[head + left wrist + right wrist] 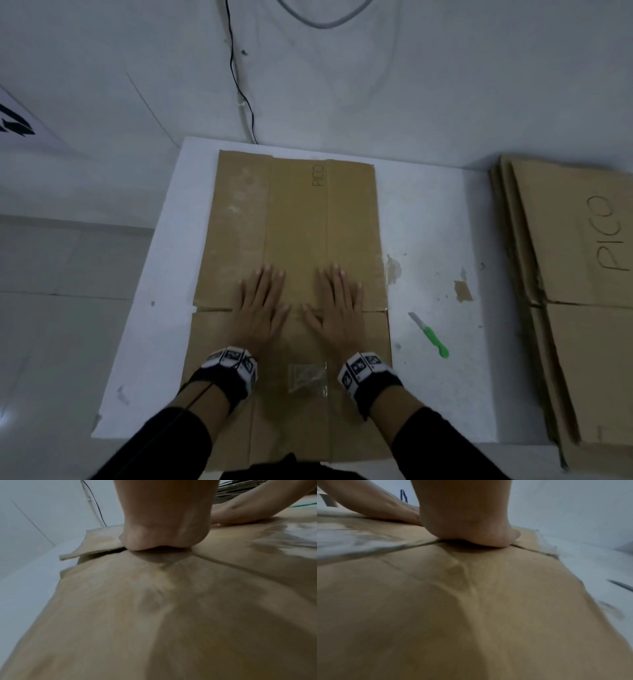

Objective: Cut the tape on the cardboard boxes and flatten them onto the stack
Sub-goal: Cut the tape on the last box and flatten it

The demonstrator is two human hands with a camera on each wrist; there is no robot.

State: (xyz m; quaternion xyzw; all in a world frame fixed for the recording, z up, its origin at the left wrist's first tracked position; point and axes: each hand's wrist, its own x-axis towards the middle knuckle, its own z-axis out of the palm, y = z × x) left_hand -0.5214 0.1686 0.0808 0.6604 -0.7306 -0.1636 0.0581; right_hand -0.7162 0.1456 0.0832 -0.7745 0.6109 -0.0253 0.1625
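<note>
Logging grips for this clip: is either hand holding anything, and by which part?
Nothing is held. The left hand and right hand press flat, fingers straight, on the flattened cardboard box; the green knife lies untouched beside it.

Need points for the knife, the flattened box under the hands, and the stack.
knife [433, 336]: head view, on the green handle.
box [294, 212]: head view, on the bare middle panel beyond the fingers.
stack [579, 274]: head view, on the top sheet left of the "PICO" writing.

Flattened box [291, 240] on the table [428, 222]; knife [430, 335] just right of it; cardboard stack [582, 291] farther right
</note>
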